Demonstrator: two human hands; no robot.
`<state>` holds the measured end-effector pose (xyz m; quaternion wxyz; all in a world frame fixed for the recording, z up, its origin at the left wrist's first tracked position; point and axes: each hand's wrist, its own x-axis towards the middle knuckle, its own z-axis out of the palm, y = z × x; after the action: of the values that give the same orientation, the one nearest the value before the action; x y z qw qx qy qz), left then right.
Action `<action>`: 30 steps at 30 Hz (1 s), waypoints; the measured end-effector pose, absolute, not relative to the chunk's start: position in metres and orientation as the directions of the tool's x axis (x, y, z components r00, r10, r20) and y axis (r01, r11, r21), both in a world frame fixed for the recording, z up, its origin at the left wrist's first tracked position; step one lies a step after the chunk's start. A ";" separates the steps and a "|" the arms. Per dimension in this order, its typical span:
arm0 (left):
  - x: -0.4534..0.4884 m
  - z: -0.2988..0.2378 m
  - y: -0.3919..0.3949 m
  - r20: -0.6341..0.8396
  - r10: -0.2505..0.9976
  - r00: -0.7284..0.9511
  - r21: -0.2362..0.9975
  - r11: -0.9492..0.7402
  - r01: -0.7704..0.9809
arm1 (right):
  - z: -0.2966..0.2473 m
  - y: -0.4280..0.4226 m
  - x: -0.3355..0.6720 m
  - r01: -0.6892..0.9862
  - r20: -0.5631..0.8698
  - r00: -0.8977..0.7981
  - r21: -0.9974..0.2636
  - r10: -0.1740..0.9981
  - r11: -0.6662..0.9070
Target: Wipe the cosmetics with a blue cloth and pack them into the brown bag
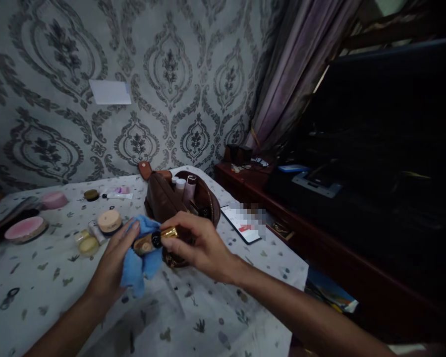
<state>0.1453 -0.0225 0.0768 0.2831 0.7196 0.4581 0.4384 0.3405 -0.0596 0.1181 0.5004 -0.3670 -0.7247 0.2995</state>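
Observation:
Over the table my left hand (119,248) is closed round a blue cloth (134,270), with a small amber-coloured bottle (144,245) lying in it. The bottle is tilted sideways and has a black collar and a gold cap (170,232). My right hand (196,243) pinches that gold end between thumb and fingers. Whether the cap is loose or attached cannot be made out. Right behind my hands stands an open brown bag (165,196) with several tubes and bottles upright inside, among them a pinkish bottle (190,189) with a dark cap.
Left of my hands are a cream jar (109,221), a yellowish container (88,245), a pink round case (26,229) and a white tube (119,196). A phone (241,225) lies at the table's right edge. Beyond is a dark red desk (241,176).

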 end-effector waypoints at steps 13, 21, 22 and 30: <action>0.188 0.095 -0.008 0.464 0.685 0.562 0.421 -0.729 0.540 | 0.154 -0.027 0.415 0.373 0.465 -0.069 -0.808 0.883 0.455; 0.179 0.081 -0.011 0.522 0.658 0.544 0.406 -0.752 0.520 | 0.151 -0.001 0.424 0.802 0.396 -0.311 -0.378 0.864 0.463; 0.178 0.080 -0.011 0.518 0.659 0.545 0.412 -0.751 0.516 | 0.151 0.001 0.425 0.811 0.367 -0.336 -0.355 0.867 0.465; 0.175 0.076 -0.011 0.520 0.656 0.547 0.443 -0.754 0.485 | 0.158 0.014 0.419 0.855 0.141 -0.422 -0.267 0.896 0.445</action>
<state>0.1751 -0.0111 0.0755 0.1243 0.8706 0.3277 0.3453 0.4193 0.0138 0.1581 0.1318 -0.5213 -0.8396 0.0769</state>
